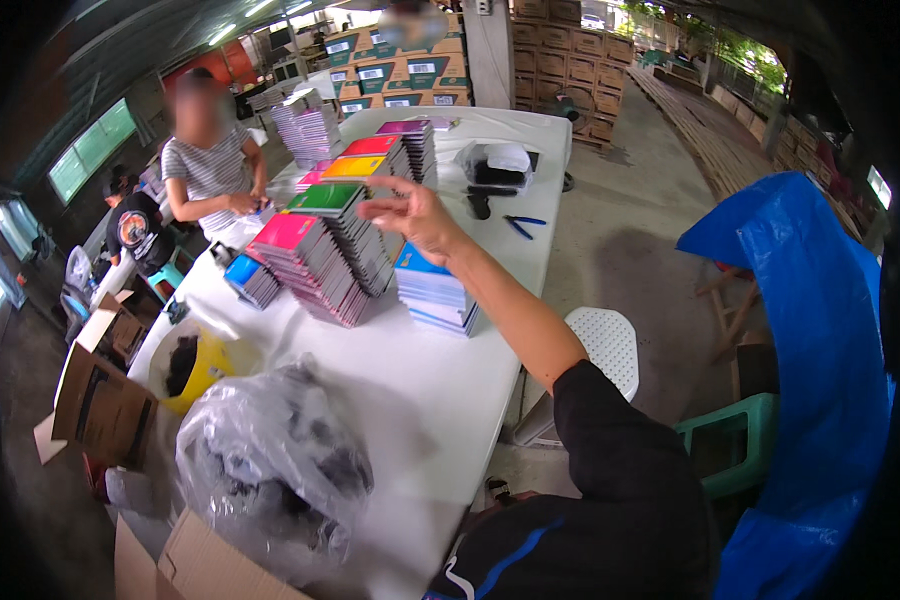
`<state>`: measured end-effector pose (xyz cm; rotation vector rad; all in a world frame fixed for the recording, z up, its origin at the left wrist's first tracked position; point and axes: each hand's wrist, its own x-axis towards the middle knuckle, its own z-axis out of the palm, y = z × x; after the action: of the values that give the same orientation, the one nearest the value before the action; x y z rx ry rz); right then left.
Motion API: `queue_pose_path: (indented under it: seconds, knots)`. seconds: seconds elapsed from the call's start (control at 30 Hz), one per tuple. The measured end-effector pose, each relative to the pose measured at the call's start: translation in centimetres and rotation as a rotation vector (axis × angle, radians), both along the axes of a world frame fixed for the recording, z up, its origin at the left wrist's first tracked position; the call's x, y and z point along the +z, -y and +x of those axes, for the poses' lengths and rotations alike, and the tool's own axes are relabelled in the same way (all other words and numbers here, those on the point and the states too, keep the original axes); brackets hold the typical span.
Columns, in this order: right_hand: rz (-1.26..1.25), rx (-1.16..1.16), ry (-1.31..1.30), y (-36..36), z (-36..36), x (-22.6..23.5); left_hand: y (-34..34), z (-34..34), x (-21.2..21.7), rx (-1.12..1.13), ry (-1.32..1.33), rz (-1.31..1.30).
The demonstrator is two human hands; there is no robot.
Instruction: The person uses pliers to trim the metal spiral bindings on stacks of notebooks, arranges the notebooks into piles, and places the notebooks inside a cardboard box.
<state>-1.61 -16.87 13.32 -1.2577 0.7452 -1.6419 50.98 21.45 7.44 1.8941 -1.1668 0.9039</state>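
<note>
- Head view: the right hand (pixel 410 215) is raised over the stacks of books on the table (pixel 425 390), its forearm crossing above the blue-topped stack (pixel 435 290); the left hand is out of sight.
- Its fingers (pixel 382 207) are nearly straight and loosely parted, with nothing seen in their hold; I cannot tell whether they touch a cover.
- Nearest them in the picture is the green-topped stack (pixel 360 238), between the pink-topped stack (pixel 310 265) and the blue-topped one, with the yellow-topped stack (pixel 355 167) behind.
- Covers lie flat and edges roughly line up, presumably to keep such tall piles steady; the tight grouping probably saves room and keeps each colour apart.
- A clear plastic bag (pixel 270 460) sits at the near end, likely out of the books' way.
- The green-topped stack's long axis is upright, cover facing up; its apparent lean may come from the bent lens. Foreshortening hides which way the cover's longer side runs.
</note>
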Motion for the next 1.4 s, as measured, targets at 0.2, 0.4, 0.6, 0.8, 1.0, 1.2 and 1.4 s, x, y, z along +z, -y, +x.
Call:
queue_pose_path:
  seconds: [0.2,0.4,0.6,0.8,1.0,1.2,1.4]
  knots:
    - [-0.036,0.554,0.465,-10.0,18.6,4.9,-3.8,6.2,-4.5,-0.268,0.03,0.255]
    - [0.099,0.582,0.374,-17.8,31.0,5.2,-8.2,9.4,2.8,-0.076,0.205,0.164]
    - [0.242,0.549,0.389,-21.3,36.8,4.3,-12.0,15.8,2.1,-0.155,0.092,0.307]
    - [0.387,0.508,0.441,-22.1,39.4,3.2,-12.1,16.4,1.6,-0.207,0.079,0.221]
    - [0.479,0.489,0.573,-21.1,40.4,1.7,-11.9,16.6,1.4,-0.225,0.084,0.199]
    - [0.594,0.568,0.657,-21.9,41.8,0.4,-11.4,17.3,1.1,-0.251,0.134,0.12]
    - [0.608,0.633,0.598,-22.5,41.9,-1.6,-10.1,17.4,0.8,-0.245,0.238,-0.006]
